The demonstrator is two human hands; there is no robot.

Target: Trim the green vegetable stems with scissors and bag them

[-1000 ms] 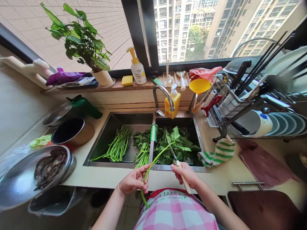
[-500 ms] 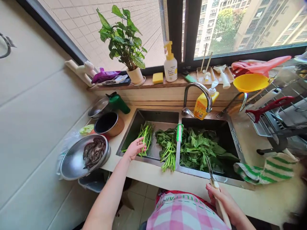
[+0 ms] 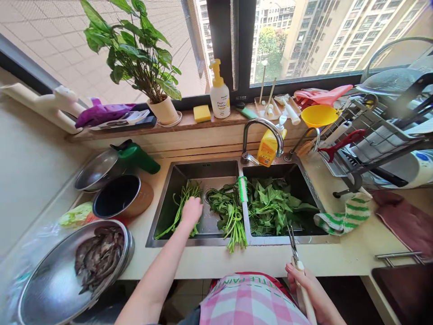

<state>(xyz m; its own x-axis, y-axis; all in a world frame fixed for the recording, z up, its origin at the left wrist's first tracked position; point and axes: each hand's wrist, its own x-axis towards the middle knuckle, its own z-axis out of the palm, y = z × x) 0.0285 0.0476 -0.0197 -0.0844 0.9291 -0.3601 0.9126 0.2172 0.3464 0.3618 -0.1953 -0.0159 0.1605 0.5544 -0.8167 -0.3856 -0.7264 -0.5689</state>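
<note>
My left hand (image 3: 192, 210) is down in the left sink basin, back upward and fingers curled under, over a bundle of long green stems (image 3: 178, 217). Whether it grips any of them is hidden. To its right lies a bunch of leafy greens (image 3: 236, 225), stem ends hanging over the basin's front rim. My right hand (image 3: 306, 282) is closed around the pale handles of scissors (image 3: 293, 246), in front of the right basin. Their metal blades point away from me, slightly apart at the tips. Behind them the right basin holds a heap of leafy greens (image 3: 270, 205).
A metal bowl (image 3: 50, 280) with dark shrimp-like pieces (image 3: 99, 257) stands at left, beside a dark-lined pot (image 3: 147, 198). The faucet (image 3: 260, 122) arches over the sink. A dish rack (image 3: 365, 140) and striped cloth (image 3: 348, 216) are at right.
My left hand has gone from loosely open above the stems to curled down among them. The view has shifted closer and turned right. The scissors stay in my right hand.
</note>
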